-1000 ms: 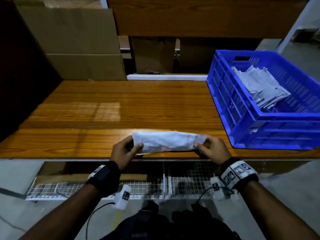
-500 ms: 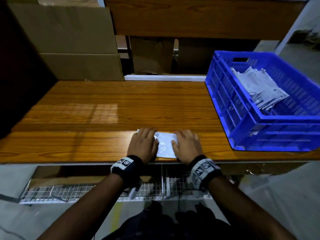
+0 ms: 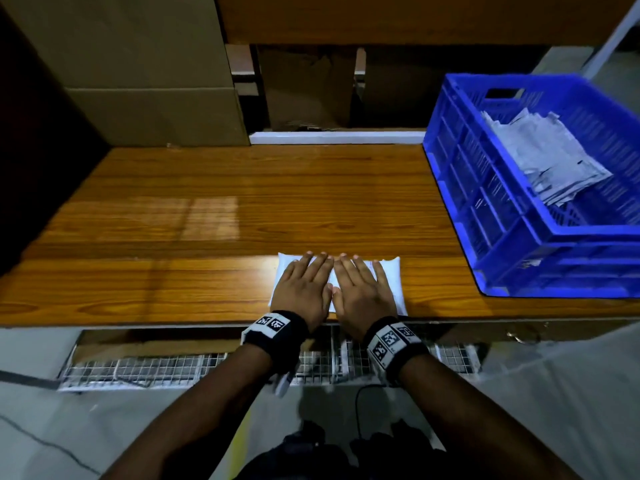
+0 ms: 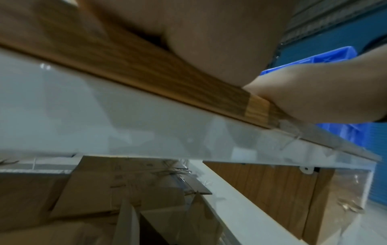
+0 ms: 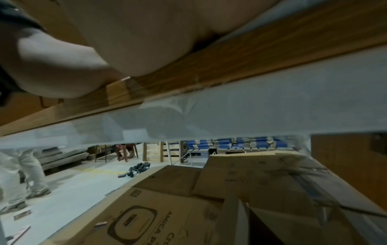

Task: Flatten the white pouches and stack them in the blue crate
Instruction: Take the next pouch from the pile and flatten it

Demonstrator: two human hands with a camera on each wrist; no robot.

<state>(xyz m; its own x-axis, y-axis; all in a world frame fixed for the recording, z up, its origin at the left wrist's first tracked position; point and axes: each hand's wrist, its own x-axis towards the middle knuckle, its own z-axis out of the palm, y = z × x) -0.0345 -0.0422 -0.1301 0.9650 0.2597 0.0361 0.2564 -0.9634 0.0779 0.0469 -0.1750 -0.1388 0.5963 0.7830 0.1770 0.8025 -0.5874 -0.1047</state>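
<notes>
A white pouch lies flat at the front edge of the wooden table. My left hand and right hand press on it side by side, palms down, fingers straight and pointing away from me. Most of the pouch is hidden under them. The blue crate stands on the table at the right, with a pile of flattened white pouches inside. Both wrist views show only the heels of my hands on the table edge; the crate shows beyond.
Cardboard boxes stand behind the table at the left and back. A wire mesh rack runs below the front edge. Under the table lie more cardboard boxes. Another person's legs stand on the floor beyond.
A second ago both hands held the rolled pouch by its ends above the table edge. It has been laid down, and my hands have come together on top and spread flat over it.
</notes>
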